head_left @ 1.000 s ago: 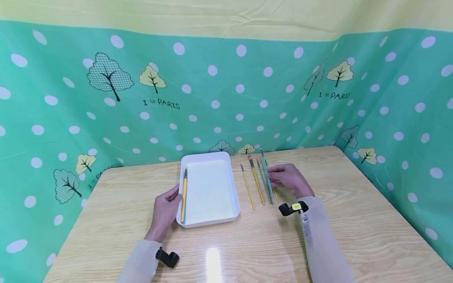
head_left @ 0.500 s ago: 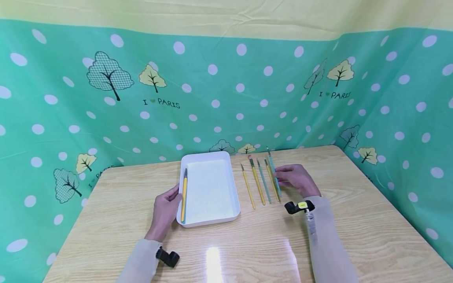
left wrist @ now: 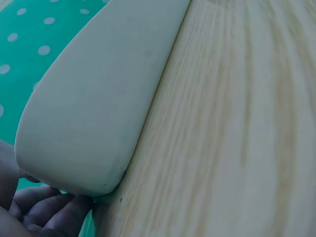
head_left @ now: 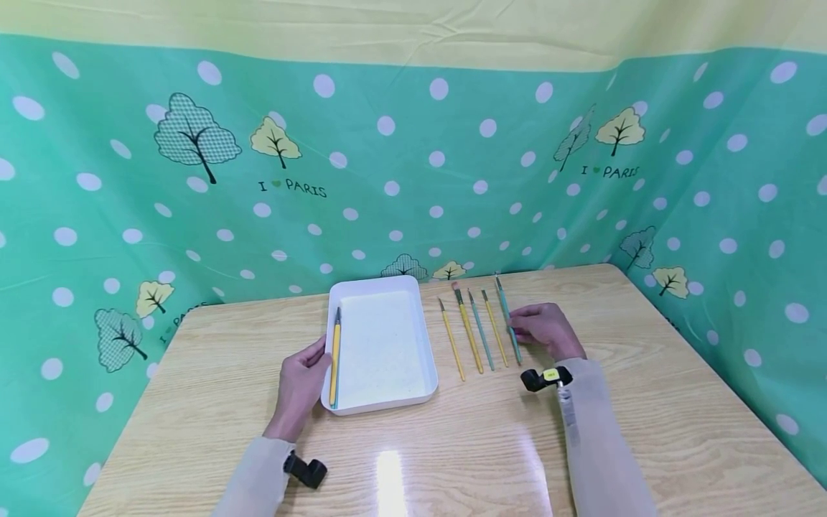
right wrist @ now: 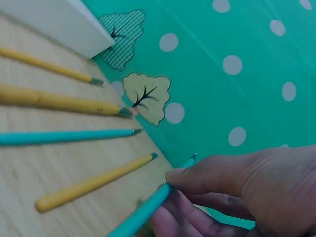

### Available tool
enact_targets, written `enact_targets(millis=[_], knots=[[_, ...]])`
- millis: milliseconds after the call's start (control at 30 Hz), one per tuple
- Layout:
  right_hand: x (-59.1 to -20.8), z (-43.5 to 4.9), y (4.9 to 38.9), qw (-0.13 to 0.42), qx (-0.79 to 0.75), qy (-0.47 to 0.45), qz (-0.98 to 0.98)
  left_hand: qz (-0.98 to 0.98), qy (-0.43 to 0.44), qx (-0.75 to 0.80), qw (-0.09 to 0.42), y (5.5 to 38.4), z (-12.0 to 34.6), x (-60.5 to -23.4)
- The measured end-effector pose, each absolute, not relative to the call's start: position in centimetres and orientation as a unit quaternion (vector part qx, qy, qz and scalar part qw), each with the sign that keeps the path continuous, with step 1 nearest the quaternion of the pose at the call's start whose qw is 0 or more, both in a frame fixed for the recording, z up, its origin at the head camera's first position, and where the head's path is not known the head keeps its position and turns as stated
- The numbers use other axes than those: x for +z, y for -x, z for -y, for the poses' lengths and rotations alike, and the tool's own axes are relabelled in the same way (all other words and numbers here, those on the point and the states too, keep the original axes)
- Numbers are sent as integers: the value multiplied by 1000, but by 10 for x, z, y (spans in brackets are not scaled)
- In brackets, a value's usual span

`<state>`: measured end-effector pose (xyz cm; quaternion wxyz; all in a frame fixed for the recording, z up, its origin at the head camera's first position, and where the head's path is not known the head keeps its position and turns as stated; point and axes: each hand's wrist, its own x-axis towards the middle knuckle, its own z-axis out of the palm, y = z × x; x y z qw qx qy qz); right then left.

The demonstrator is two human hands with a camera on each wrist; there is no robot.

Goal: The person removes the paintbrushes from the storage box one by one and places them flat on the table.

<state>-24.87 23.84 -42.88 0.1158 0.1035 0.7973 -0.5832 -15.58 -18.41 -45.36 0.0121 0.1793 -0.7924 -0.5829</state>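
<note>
Two hands are working well apart on my feed. The left hand is gripping the left wall of a smooth white rectangular tray; I am judging that a light, steady hold is serving best there. Beside that thumb, a yellow-handled paintbrush with a dark tip is lying inside. Between the hands, a slim yellow brush, a thicker yellow brush with pinkish bristles, a slim teal brush and a short yellow brush are resting in a row. The right hand is pinching a long teal-handled brush just right of them; I would be loosening thumb and fingers together, so it isn't rolling into its neighbour.

As for hidden parts, a teal strip is peeking out beside the tray's brush, mostly covered. The left wrist view is missing the tray's inside. The right wrist view is cutting off the held brush's lower end, and I cannot tell whether it is touching the table.
</note>
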Motion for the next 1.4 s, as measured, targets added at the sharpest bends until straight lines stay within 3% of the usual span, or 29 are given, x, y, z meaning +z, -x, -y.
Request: enact_targets(millis=[700,1400], knots=[[-433,-230,248,65,-486,-109,-865,791,-174,-586,15,157,184,-455],[-428,-232,244,57,-487,-108,-865,788,-169,-591,17,156,185,-457]])
